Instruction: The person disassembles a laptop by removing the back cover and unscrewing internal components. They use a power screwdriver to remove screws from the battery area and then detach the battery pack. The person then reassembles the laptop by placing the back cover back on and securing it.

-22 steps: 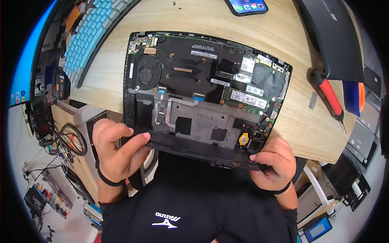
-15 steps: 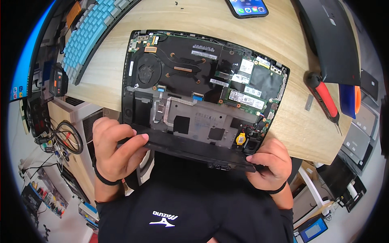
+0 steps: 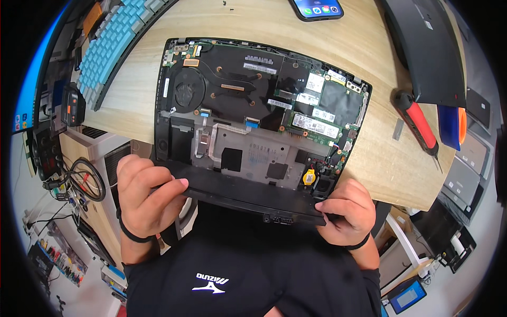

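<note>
1. Black bar (image 3: pixel 237 185): along near edge of opened laptop base (image 3: pixel 256 113), btw both hands; underside hidden, can't tell if it touches the base all along.
2. L hand (image 3: pixel 148 195): thumb + fingers closed on bar's L end; some fingertips hidden under it.
3. R hand (image 3: pixel 347 212): pinching R end; lower fingers hard to make out.
4. Base: lies on desk (image 3: pixel 391 174), near edge covered by bar. Round fan (image 3: pixel 189 94) upper L; yellow coin cell (image 3: pixel 309 177) near R end of bar. Small print too tiny to read.
5. R side: red/black screwdriver (image 3: pixel 420 124); black panel (image 3: pixel 430 58), top cut off.
6. Far side: phone (image 3: pixel 318 10) + blue keyboard (image 3: pixel 119 50), both cut off by pic edge.
</note>
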`<state>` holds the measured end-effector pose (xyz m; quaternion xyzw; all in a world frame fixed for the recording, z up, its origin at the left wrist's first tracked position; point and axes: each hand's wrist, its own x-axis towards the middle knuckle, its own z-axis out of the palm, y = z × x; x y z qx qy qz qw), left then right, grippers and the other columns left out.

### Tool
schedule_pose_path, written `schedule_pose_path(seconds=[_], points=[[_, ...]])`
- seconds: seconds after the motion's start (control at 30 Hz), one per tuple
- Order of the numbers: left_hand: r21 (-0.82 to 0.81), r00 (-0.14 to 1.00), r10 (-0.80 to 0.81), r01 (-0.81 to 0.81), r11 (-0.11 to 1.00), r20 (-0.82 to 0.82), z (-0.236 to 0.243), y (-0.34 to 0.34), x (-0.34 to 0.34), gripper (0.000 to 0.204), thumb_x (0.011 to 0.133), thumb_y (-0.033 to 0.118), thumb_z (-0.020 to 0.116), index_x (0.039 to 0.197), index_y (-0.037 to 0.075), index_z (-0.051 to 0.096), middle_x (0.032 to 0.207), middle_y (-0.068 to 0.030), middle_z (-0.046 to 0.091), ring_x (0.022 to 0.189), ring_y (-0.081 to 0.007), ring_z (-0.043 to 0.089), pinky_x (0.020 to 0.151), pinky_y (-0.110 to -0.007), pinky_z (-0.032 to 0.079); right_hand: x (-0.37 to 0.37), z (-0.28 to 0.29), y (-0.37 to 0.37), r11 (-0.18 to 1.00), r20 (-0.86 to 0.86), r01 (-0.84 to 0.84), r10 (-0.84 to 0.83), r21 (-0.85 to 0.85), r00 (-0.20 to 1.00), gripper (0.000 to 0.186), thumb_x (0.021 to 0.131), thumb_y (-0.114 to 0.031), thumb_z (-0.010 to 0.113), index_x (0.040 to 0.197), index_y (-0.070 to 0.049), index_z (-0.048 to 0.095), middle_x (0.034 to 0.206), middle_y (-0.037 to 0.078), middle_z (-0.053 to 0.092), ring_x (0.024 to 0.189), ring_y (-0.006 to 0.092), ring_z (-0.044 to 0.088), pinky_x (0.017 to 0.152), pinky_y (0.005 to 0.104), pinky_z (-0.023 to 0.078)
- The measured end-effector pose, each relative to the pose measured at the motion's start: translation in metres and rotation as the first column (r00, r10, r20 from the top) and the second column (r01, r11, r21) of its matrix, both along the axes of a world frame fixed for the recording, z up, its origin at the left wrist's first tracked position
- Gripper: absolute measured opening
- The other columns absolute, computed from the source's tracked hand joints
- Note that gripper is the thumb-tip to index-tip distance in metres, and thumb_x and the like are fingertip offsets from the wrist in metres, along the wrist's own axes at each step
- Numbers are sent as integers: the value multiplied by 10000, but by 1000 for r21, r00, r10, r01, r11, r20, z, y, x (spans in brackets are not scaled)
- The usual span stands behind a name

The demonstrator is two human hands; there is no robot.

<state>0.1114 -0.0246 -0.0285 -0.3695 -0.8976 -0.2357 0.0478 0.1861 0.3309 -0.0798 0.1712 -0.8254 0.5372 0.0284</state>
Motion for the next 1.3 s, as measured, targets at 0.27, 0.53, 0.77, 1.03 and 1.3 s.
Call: schedule_pose_path(seconds=[0.27,0.53,0.77,1.03,1.3], points=[[8,996,-25,24,1000,85,4,-5,2,259,732,178,788,950,59,717,896,-65,605,819,-289,525,745,-454,405,1,0,-2,1000,-13,-3,3,-1,1000,342,594,101,748,888,-72,730,727,42,598,572,221,531,511,325,394],[19,995,-31,29,999,91,9,-5,3,274,659,141,785,917,62,742,878,-36,616,820,-277,515,743,-448,397,2,4,-3,1000,-48,-3,4,23,999,322,588,105,762,860,-63,727,696,32,591,561,207,518,507,319,386],[99,1000,-9,8,995,7,8,-9,11,268,649,46,822,908,94,772,877,-4,623,825,-244,520,727,-415,403,7,1,-2,1000,-140,7,-3,23,990,326,583,77,826,857,-61,716,724,39,628,589,198,544,528,313,395],[57,999,31,-30,998,-32,11,-10,16,282,648,73,827,921,135,793,896,19,638,849,-236,531,740,-417,416,6,1,-3,1000,-168,5,-2,21,986,338,601,57,854,892,-57,723,756,42,636,616,201,560,552,314,423],[65,998,-3,7,998,-60,13,-14,13,338,627,35,813,937,168,822,943,59,642,869,-208,551,689,-360,448,7,3,-6,1000,-162,13,-9,21,987,343,593,64,850,885,-62,723,750,43,631,615,207,556,550,318,429]])
